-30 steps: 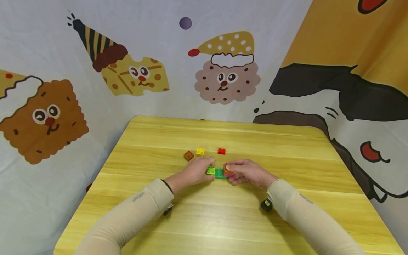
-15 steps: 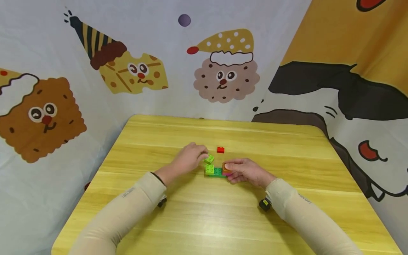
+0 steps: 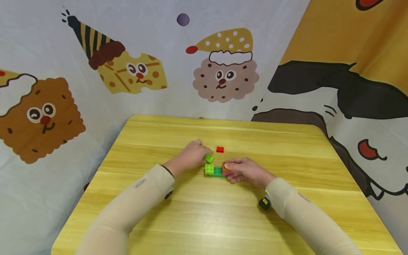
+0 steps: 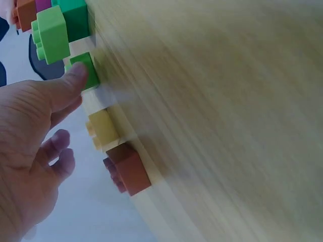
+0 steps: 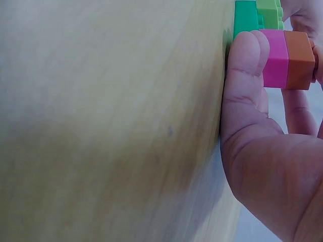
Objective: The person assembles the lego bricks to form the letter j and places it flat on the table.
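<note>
Two hands are pinching: left hand [image 3: 192, 156], loose green brick [image 3: 209, 158]; right hand [image 3: 248, 171], orange brick [image 5: 299, 61]. I'm worrying hasty lifting could knock the lime brick [image 3: 209, 169] askew.

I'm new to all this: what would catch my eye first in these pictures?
Probably the large cartoon backdrop behind the table, above all the cheese in a striped hat at upper left. Next, near the table's middle, the right-hand grip holds an orange-and-pink stack at one end of a green brick, while the left-hand grip pinches a loose lime brick just beyond.
</note>
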Demonstrator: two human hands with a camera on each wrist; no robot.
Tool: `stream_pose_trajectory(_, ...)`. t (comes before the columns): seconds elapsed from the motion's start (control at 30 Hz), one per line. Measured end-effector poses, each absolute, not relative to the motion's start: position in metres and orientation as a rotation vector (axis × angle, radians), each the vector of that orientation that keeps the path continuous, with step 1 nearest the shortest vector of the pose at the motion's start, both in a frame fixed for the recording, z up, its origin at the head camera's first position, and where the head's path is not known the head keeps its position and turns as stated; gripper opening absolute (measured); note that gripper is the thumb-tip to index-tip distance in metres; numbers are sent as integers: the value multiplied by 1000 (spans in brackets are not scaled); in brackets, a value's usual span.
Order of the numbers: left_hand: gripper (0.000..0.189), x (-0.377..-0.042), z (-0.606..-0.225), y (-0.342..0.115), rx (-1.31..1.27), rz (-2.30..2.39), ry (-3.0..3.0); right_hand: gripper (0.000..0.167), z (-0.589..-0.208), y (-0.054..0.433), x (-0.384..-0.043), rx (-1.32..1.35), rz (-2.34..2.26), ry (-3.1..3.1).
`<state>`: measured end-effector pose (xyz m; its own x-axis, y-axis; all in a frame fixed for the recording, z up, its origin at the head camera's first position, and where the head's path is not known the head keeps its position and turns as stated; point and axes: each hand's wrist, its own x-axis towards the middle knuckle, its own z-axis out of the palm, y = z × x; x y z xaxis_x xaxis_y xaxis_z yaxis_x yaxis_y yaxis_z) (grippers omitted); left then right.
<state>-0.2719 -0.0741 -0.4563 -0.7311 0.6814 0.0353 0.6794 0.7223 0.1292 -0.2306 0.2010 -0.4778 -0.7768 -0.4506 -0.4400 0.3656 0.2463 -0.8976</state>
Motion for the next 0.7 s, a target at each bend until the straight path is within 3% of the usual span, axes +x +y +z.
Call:
stream_pose_trajectory(0.17,20,-275,-461,-70,1116,161,2888,64,-478,200,-231,-79,-1609,1857)
stream_pose_trajectory(0.7,43,-269,-444,-77,971,545,2871,65,-479,205,-232,-93,-1608,1831)
